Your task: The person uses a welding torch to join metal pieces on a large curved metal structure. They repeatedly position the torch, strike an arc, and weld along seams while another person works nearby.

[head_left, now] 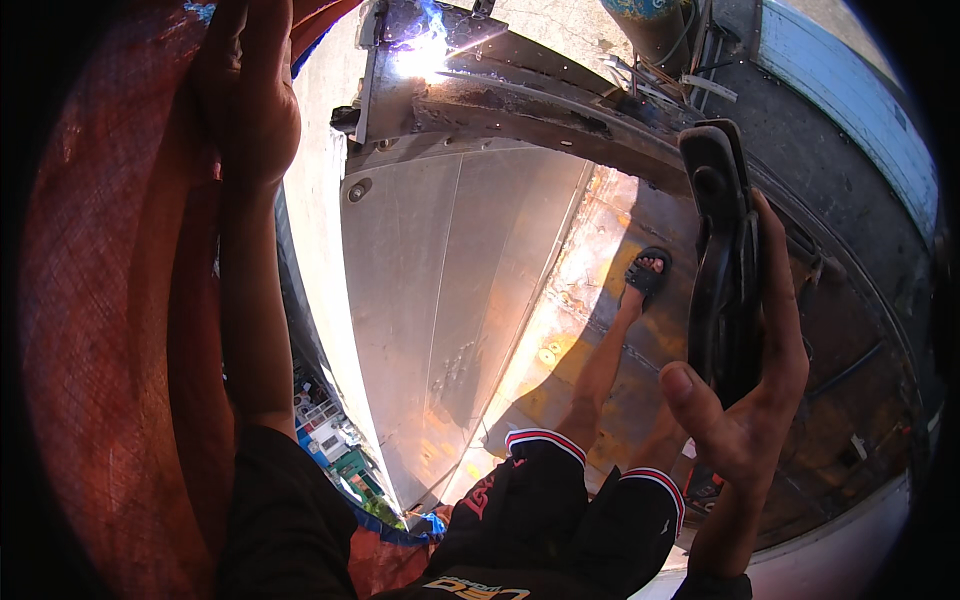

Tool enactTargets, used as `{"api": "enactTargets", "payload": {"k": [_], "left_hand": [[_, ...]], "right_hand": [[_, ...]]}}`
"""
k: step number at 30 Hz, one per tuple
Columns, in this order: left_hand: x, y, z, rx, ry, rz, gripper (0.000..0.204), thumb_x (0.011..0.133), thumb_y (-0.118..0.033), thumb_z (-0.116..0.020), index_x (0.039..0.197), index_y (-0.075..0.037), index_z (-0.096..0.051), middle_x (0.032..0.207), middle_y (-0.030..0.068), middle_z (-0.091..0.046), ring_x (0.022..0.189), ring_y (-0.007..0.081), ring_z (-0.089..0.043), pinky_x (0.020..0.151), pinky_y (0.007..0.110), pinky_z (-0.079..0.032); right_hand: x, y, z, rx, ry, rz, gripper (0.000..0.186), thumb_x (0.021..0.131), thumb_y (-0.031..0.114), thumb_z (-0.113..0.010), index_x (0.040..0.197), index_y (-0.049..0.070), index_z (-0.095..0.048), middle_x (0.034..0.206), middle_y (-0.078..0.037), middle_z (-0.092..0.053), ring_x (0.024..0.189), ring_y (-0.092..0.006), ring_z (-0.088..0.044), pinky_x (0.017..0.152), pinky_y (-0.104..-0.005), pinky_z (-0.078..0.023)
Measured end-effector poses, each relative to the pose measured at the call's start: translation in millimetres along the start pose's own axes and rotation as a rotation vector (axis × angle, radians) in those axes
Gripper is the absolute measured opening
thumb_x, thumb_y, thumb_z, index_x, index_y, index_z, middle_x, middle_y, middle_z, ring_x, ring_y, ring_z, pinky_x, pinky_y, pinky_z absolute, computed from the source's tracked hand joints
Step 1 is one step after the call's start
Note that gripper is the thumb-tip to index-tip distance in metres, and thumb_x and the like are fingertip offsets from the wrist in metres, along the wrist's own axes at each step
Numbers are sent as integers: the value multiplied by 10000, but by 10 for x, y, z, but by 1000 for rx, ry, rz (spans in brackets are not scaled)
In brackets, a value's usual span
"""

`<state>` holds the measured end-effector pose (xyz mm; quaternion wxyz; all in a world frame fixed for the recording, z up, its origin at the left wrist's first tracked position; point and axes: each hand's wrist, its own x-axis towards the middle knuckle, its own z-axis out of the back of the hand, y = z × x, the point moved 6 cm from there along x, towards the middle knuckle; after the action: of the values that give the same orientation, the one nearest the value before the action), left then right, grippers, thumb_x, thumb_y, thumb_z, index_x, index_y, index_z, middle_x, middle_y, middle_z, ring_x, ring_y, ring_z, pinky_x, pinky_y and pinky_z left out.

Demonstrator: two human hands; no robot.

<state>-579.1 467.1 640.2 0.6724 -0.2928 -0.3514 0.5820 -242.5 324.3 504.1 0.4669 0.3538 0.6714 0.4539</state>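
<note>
My left hand [258,115] is raised at the upper left, against a red tarp [90,330]. Its fingers run up past the picture's top edge, so what they grip, if anything, is hidden. On the right, my right hand [755,400] holds a long black object [722,270] upright, with a round rivet-like disc near its top. My thumb lies on the near side and a finger stretches along the far side. A glaring blue-white arc [420,58] burns on a rusty steel beam [520,105] at the top centre, with a few sparks around it.
Below the beam, a large grey metal panel [450,260] slopes down beside a rusty plate floor [640,390], where my sandalled foot [650,272] stands. Scrap strips [690,82] and a rusty cylinder [650,30] lie beyond. A light-blue panel [845,105] is at the upper right.
</note>
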Motion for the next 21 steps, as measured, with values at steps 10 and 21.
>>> {"api": "enactTargets", "payload": {"k": [10,21], "left_hand": [[-10,0,0,8,-8,-1,595,1114,-416,-503,1543,-5,-466,1546,169,-525,1444,287,-517,1213,422,-452],[-13,-13,8,17,-12,-7,581,1111,-400,-513,1535,-4,-476,1540,170,-532,1442,290,-520,1213,423,-446]], "right_hand": [[-10,45,2,-15,5,-65,1137,785,511,-813,1647,-38,-313,1574,-292,-463,1432,-381,-510,1194,-478,-410],[-1,46,3,-31,-1,-81,1136,785,510,-809,1647,-39,-313,1567,-292,-468,1418,-375,-525,1179,-474,-427]]}}
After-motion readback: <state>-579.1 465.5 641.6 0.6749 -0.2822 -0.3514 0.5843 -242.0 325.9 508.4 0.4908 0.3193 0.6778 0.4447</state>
